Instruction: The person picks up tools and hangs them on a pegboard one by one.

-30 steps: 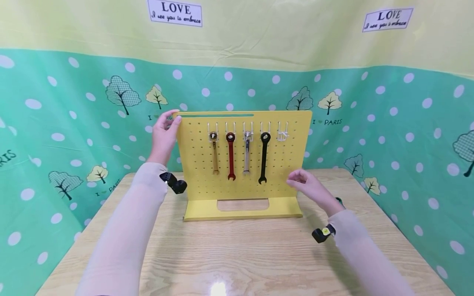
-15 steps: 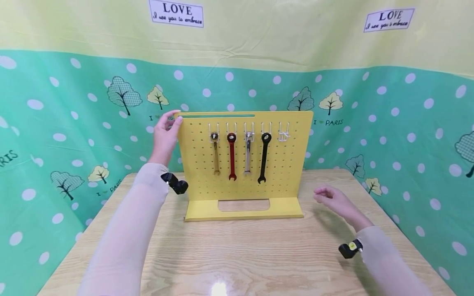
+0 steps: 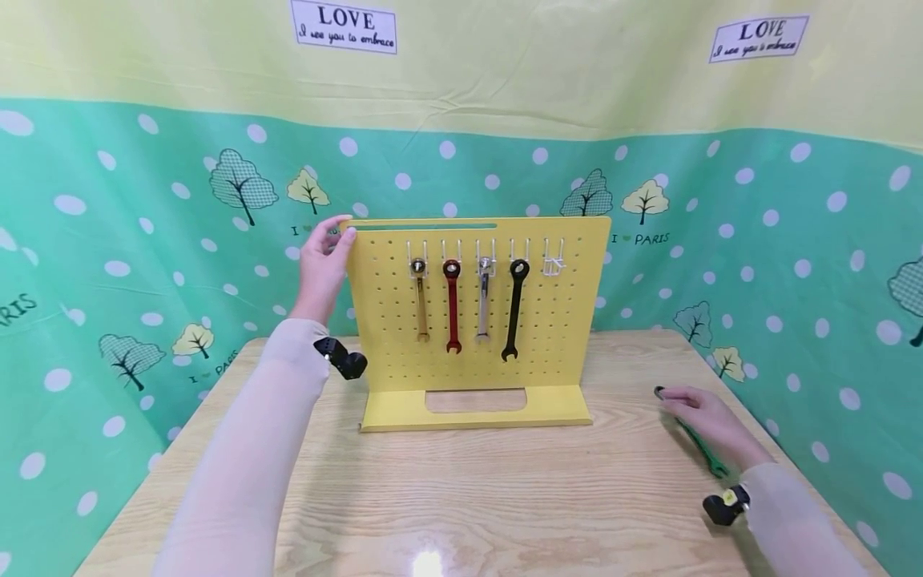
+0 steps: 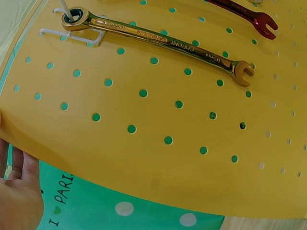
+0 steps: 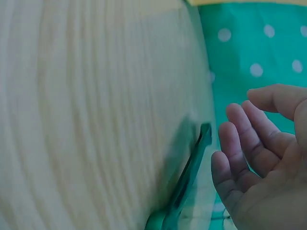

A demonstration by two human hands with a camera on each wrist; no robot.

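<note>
My left hand [image 3: 322, 268] grips the upper left corner of a yellow pegboard [image 3: 378, 361], thumb in front. From white hooks on the board hang a gold wrench [image 3: 421, 312], a red wrench [image 3: 453, 308], a silver wrench [image 3: 483, 303] and a black wrench [image 3: 515, 304]. A fifth white hook [image 3: 553, 266] at the right holds nothing. Over a green wrench [image 3: 712, 462] lying on the table's right side hovers my right hand [image 3: 714, 423]. In the right wrist view its loosely bent fingers [image 5: 235, 153] appear apart from the green wrench [image 5: 187, 179].
The pegboard's foot stands on a light wooden table [image 3: 469, 489]. Behind and at both sides hangs a green dotted curtain [image 3: 447, 172], close to the table's edges. A black wrist camera [image 3: 724, 506] sits on the right sleeve, another [image 3: 341, 358] on the left.
My right hand has moved away from the pegboard, rightward and toward me, to just above the green wrench. The left hand keeps its hold on the board's corner.
</note>
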